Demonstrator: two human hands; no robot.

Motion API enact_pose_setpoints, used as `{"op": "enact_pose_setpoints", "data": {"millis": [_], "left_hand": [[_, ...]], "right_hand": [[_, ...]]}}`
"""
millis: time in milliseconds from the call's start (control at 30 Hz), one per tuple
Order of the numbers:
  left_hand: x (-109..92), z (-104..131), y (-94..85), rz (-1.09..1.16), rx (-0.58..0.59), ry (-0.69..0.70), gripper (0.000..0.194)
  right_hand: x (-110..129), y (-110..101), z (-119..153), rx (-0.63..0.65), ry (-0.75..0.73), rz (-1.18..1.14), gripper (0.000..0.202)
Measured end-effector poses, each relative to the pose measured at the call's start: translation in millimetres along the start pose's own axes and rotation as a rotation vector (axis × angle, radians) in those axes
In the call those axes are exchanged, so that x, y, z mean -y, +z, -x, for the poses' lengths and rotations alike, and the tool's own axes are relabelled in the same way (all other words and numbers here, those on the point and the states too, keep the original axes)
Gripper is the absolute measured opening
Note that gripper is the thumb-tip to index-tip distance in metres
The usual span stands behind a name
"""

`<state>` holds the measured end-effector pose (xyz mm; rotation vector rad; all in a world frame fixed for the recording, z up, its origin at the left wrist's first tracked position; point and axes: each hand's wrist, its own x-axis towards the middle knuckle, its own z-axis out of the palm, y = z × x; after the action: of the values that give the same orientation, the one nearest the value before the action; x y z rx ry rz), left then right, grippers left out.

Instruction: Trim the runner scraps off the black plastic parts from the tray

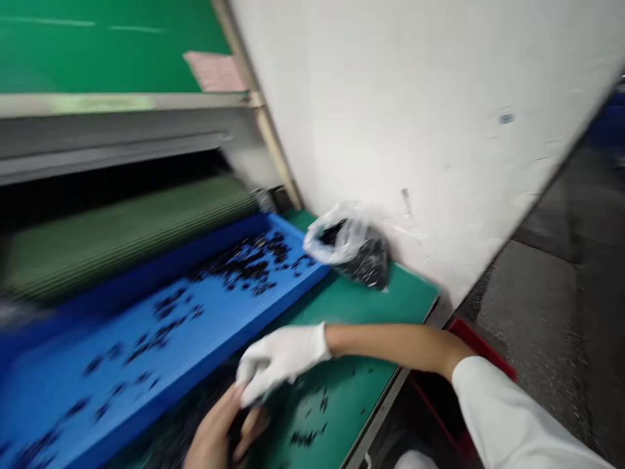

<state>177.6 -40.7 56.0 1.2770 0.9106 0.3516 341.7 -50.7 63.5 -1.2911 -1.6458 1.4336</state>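
My right hand (286,357), in a white glove, reaches in from the right over the green tabletop (336,384). Its thumb and fingers are closed in a pinch. Bare and slightly blurred, my left hand (219,430) comes up from the bottom edge. Its curled fingertips meet the gloved ones; whatever lies between them is too small and blurred to name. Small black pieces (303,438) lie on the green surface to the right of my hands. Beyond them, a blue tray (219,329) holds many more scattered black pieces (249,260).
A clear plastic bag (364,251) with black pieces in it leans against the white panel (415,117). Behind the blue tray runs a green conveyor belt (131,221) under a metal frame. Below the table's right edge is a red crate (481,348) on the floor.
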Motion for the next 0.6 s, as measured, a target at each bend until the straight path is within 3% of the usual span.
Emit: {"op": "enact_pose_setpoints", "data": {"millis": [67, 133, 200, 367, 467, 600], "left_hand": [[14, 2, -7.2, 0.191, -0.057, 0.013, 0.039], [23, 1, -9.5, 0.304, 0.007, 0.024, 0.04], [26, -3, -12.4, 0.345, 0.02, 0.055, 0.038], [29, -7, -21.1, 0.541, -0.142, 0.135, 0.03], [32, -3, -19.4, 0.547, -0.144, 0.157, 0.031], [36, 0, -14.3, 0.494, -0.122, 0.175, 0.034]], "right_hand": [[-7, 11, 1, -0.099, -0.05, -0.031, 0.016], [-15, 18, 1, -0.196, -0.056, -0.047, 0.014], [-21, 22, 0, -0.271, -0.068, -0.055, 0.02], [-31, 33, 1, -0.363, -0.128, 0.083, 0.041], [-35, 45, 3, -0.461, -0.251, 0.226, 0.045], [-32, 52, 5, -0.527, -0.335, 0.256, 0.026]]}}
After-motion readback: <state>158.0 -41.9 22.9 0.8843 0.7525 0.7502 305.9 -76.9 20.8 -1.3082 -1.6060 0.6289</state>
